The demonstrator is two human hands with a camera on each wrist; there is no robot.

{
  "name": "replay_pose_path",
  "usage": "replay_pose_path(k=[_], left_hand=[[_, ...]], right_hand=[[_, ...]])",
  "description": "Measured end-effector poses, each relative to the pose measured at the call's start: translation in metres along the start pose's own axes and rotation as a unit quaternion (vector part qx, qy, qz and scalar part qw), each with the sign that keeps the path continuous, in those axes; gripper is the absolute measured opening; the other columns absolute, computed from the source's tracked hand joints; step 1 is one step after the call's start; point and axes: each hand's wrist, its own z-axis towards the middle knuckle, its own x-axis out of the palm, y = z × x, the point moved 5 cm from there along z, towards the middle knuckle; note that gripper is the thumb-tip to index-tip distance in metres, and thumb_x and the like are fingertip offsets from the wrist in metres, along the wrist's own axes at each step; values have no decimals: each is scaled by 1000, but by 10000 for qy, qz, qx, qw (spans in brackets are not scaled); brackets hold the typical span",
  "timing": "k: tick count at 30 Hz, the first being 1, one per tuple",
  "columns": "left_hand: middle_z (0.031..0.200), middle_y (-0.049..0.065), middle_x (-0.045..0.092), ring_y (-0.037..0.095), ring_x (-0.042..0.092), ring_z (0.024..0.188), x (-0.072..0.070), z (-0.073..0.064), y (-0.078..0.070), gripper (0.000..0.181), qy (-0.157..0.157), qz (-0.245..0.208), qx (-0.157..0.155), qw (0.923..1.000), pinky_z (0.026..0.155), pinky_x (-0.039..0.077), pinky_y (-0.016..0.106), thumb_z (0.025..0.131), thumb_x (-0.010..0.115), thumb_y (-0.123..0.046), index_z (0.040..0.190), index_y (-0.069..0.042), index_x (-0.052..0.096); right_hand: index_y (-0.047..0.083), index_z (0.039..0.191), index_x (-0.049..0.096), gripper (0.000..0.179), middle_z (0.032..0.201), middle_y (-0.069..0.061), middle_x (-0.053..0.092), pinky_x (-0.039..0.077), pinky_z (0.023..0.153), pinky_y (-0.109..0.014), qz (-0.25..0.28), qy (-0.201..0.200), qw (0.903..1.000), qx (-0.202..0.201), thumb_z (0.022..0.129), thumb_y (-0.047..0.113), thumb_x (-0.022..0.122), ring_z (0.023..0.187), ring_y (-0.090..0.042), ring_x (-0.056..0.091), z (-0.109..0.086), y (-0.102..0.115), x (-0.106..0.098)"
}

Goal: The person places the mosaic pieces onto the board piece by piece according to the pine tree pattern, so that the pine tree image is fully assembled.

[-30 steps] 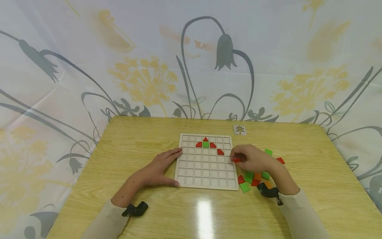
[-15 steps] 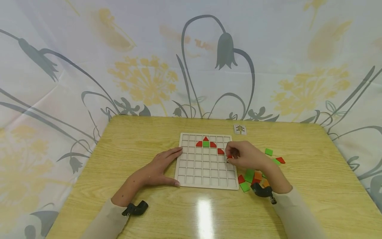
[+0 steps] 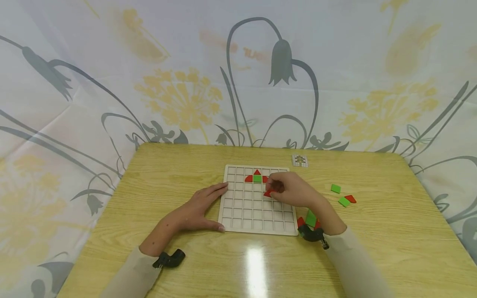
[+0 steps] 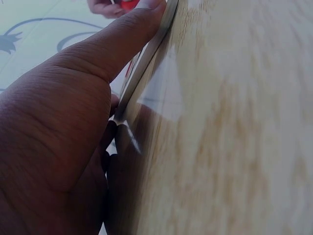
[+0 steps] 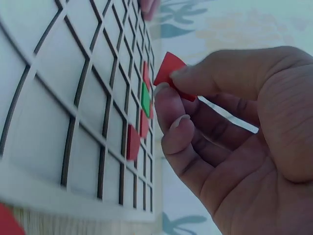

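My right hand (image 3: pixel 292 189) is over the upper right part of the white gridded board (image 3: pixel 242 215), pinching a red tile with a curved edge (image 5: pixel 168 68) between thumb and index finger. In the right wrist view the tile stands clear of the grid. On the board sit a red triangle (image 3: pixel 257 172), a green square (image 3: pixel 257 179) below it, and red quarter-round tiles (image 3: pixel 249 179) at either side. One more red quarter-round tile (image 5: pixel 132 142) is hidden behind the hand in the head view. My left hand (image 3: pixel 197 211) lies with fingers extended, fingertips and thumb touching the board's left edge.
Loose green tiles (image 3: pixel 336 188) and a red tile (image 3: pixel 351 199) lie right of the board. Nearer the front, several more, among them a green tile (image 3: pixel 311 218), are partly covered by the right wrist camera (image 3: pixel 312 233). A small patterned card (image 3: pixel 299 160) lies behind the board.
My right hand has carried the red tile leftward from the board's right edge to over the grid. It now covers the outlying red quarter-round tile. The left hand has stayed in place.
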Motion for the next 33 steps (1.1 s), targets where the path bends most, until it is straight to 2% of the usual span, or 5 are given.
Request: replay_pose_path(k=[7,15,24,33], left_hand=[[178,-1,16,29,19,162,0,1,2,118,-1,38,7,10000,126,20,63,83,85,-62,171,-14,22],[178,0,18,29,19,162,0,0,1,118,-6,21,-12,10000,126,20,63,83,85,-63,171,-14,24],[178,0,18,29,20,162,-1,0,0,117,-26,22,-6,10000,126,21,62,83,85,-63,171,-14,25],[178,0,17,29,19,162,0,0,-1,117,10,56,-47,10000,126,21,63,83,85,-62,171,-14,24]], right_hand=[[10,99,75,14,98,-3,74,56,79,-31,182,-259,9994,-154,95,-3,71,86,-15,64,18,4,11],[8,99,77,12,96,0,75,56,76,-30,231,-519,9983,-120,98,-1,70,82,-12,65,35,10,25],[11,101,77,10,94,1,74,56,78,-34,120,-734,9966,345,99,3,70,82,-12,65,52,11,41],[10,100,77,9,95,-1,75,58,83,-37,225,-918,9943,501,99,3,71,87,-15,68,65,16,47]])
